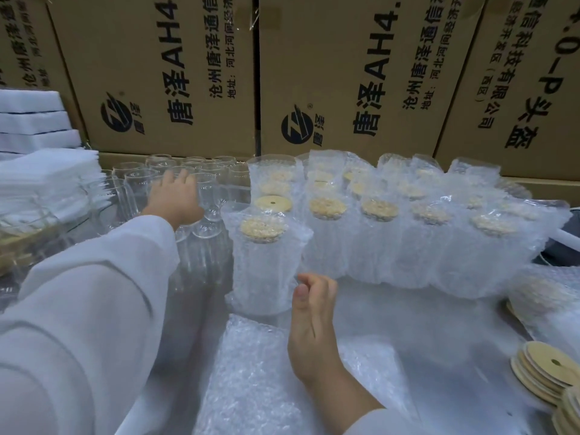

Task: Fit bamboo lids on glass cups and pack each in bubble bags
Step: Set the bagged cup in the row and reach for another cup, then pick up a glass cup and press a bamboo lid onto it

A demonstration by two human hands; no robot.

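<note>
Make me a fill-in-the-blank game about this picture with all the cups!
The ____ hand reaches to the bare glass cups.
The loose bamboo lids lie stacked on the person's ____ side.
Each packed cup stands in a ____ bag.
Missing words: left, right, bubble.

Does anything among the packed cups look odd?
One lid in the left column shows bare and smooth, while the other lids are veiled by bubble bags. Its bag may be open on top.
</note>
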